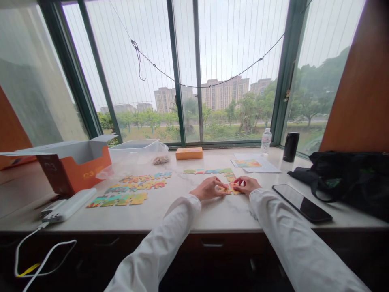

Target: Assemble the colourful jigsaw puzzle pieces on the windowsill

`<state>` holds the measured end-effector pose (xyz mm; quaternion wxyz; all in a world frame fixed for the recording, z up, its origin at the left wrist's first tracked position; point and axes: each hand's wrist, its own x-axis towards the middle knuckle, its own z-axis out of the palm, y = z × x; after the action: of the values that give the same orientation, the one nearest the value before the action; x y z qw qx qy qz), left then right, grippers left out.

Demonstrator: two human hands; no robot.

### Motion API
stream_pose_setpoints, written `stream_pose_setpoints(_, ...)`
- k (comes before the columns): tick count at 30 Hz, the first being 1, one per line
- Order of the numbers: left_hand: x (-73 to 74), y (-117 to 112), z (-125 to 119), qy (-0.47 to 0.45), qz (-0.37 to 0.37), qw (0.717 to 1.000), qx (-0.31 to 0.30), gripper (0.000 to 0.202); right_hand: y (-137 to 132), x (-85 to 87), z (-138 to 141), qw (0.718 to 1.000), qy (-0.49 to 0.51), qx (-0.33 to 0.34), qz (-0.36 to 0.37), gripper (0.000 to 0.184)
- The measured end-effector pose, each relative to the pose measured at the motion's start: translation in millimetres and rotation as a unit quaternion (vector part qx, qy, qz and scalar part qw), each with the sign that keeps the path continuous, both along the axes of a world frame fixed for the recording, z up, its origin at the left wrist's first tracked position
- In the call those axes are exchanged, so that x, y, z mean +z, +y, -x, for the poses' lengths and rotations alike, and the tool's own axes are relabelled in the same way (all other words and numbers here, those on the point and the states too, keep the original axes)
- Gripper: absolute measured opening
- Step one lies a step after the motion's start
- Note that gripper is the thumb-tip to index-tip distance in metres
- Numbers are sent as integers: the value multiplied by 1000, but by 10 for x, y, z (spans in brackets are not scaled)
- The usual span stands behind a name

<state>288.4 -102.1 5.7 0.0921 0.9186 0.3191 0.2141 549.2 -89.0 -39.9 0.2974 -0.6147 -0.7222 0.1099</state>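
My left hand (209, 188) is closed at the lower end of a joined strip of jigsaw puzzle (205, 171), its fingertips on a jigsaw piece (225, 190). Right beside it, my right hand (248, 185) pinches at another orange-red jigsaw piece (236, 187). The strip runs along the back, then bends down toward my hands. Fingers partly cover both pieces, and I cannot tell whether they interlock. Several rows of loose jigsaw pieces (130, 188) lie flat to the left. A printed picture (246, 163) rests on white paper behind my right hand.
An open orange box (91, 170), a white power bank (73, 205) with cable and a clear plastic bin (133, 144) stand left. At the back are an orange box (189, 153) and a bottle (266, 141). A phone (300, 202), black cylinder (291, 147) and black bag (349, 178) are right.
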Motion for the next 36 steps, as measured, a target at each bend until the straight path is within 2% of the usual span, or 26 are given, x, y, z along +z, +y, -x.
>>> stream_pose_setpoints(4, -62, 17, -13, 3, -1, 1000, -1, 39, 1, 16, 4, 1000, -2, -1, 13, 32)
stream_pose_setpoints(12, -87, 5, -66, 15, -27, 1000, 0, 33, -9, 26, 9, 1000, 9, 1, 9, 35)
stream_pose_setpoints(22, -27, -65, -100, 37, -53, 998, -5, 22, -30, 20, 34, 1000, 15, 3, -13, 31)
stream_pose_setpoints(26, -14, -152, -132, 39, -54, 998, 12, 24, -41, 14, 71, 999, 2, 18, -39, 27)
stream_pose_setpoints(29, -29, -203, -176, 47, -56, 997, 30, 26, -49, 9, 91, 996, 2, 56, -72, 24)
stream_pose_setpoints(32, -16, -227, -184, 56, -70, 995, 36, 37, -63, 4, 87, 988, 17, 98, -120, 27)
stream_pose_setpoints(34, 36, -245, -116, 36, -87, 994, 48, 45, -77, -2, 73, 982, 35, 105, -151, 34)
stream_pose_setpoints(36, 120, -282, 51, 3, -101, 992, 69, 43, -93, -16, 60, 979, 47, 98, -173, 42)
